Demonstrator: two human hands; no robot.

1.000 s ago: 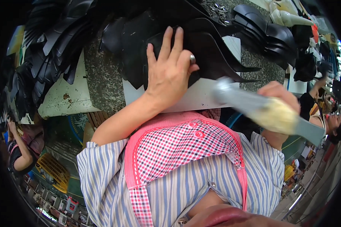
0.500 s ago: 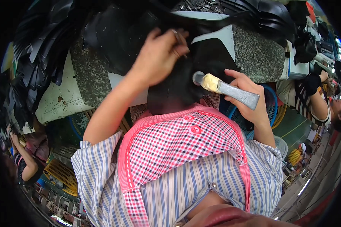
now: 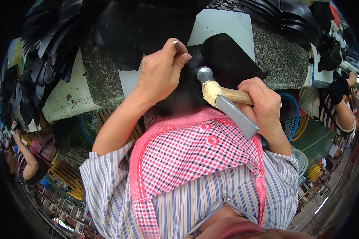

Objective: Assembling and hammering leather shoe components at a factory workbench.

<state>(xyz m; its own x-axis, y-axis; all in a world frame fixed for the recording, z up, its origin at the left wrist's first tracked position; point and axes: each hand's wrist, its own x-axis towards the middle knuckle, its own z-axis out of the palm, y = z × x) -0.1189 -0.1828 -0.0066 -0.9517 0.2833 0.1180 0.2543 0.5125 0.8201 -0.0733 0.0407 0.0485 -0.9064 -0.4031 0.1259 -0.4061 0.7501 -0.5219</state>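
Note:
My left hand (image 3: pixel 159 73) is closed around a slim metal rod (image 3: pixel 176 46), perhaps a punch, whose top end sticks up between thumb and fingers. Its lower end is hidden behind the hand. Beneath lies a flat black sheet (image 3: pixel 229 59), leather-like, hanging toward my apron. My right hand (image 3: pixel 264 104) grips the wooden handle of a hammer (image 3: pixel 238 118). Yellowish wrapping covers the middle of its head; the round face points at the sheet beside my left hand, and the flat end points toward my apron.
A white board (image 3: pixel 223 30) rests on speckled stone slabs (image 3: pixel 271 53). Stacked black pieces (image 3: pixel 48 51) crowd the left, with more at the far right. Blue baskets (image 3: pixel 290 115) stand below the bench's right edge. Other people (image 3: pixel 331 99) work on both sides.
My left hand has come nearer and left with the rod. The hammer has turned so its handle shows, its flat end swinging nearer. A large black piece has shifted away, uncovering more board.

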